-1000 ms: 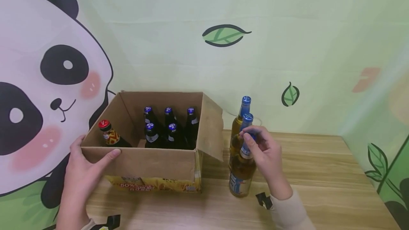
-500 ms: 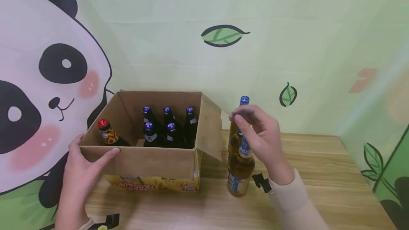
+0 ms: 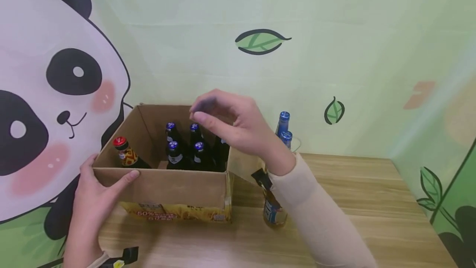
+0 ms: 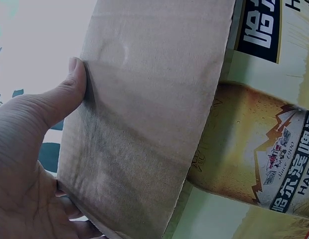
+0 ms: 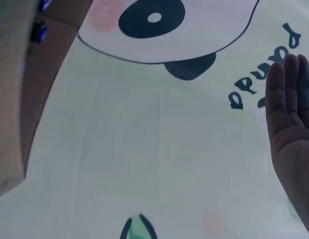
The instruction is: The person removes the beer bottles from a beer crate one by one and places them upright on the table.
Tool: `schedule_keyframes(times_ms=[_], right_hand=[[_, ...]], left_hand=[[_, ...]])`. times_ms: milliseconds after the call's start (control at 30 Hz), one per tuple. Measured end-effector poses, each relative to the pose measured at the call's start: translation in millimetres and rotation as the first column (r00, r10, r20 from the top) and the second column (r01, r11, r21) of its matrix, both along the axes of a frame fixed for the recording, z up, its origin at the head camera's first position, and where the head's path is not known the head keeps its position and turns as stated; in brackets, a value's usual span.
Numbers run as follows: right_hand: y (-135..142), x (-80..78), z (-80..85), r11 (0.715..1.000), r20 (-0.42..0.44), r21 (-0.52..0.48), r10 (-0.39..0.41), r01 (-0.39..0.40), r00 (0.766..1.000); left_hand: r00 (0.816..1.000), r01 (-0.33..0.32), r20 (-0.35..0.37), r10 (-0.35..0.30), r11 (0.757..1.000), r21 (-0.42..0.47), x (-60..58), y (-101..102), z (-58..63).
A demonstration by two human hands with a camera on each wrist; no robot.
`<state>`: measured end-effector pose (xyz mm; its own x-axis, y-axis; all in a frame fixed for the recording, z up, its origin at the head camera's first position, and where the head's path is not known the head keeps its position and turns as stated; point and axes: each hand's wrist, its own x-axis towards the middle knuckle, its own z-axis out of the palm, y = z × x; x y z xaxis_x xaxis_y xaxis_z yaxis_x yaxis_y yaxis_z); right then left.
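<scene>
My left hand grips the near left corner of an open cardboard box. Its thumb lies on the folded-down front flap, as the left wrist view shows. Several dark, blue-capped beer bottles stand inside, and a bottle with a red cap leans in the left end. My right hand hovers over the box's back right part, fingers gently bent and holding nothing, hiding some of the rim. In the right wrist view, that hand appears palm on, fingers together.
Right of the box, amber beer bottles with blue necks stand in a row on the wooden table, partly behind my right forearm. The box's right flap sticks outward. A printed panda cloth hangs behind the table.
My right hand has moved from above the amber bottles leftward and up, over the box. My left hand keeps its grip on the box corner. The bottles stay in place.
</scene>
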<state>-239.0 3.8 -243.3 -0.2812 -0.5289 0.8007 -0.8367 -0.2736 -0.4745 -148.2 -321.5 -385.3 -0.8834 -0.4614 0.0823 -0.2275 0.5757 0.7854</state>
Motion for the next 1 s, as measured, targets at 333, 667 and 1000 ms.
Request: schedule_keyframes(times_ms=[333, 667, 1000], right_hand=[[-78, -25.1, 21.8, 0.991, 0.069, 0.133, 0.021, -0.03, 0.997], [-154, -67.0, 13.0, 0.894, 0.079, 0.448, -0.065, 0.023, 0.995], [-193, -98.8, -60.1, 0.708, 0.27, 0.689, -0.055, -0.153, 0.961]], left_hand=[[1.0, 0.008, -0.011, -0.008, 1.0, -0.006, -0.9, -2, -1.2], [1.0, 0.014, -0.006, -0.015, 1.0, -0.016, -1.3, -4, 2.1], [0.999, 0.025, -0.042, -0.026, 0.999, -0.029, -0.3, -8, 0.2]])
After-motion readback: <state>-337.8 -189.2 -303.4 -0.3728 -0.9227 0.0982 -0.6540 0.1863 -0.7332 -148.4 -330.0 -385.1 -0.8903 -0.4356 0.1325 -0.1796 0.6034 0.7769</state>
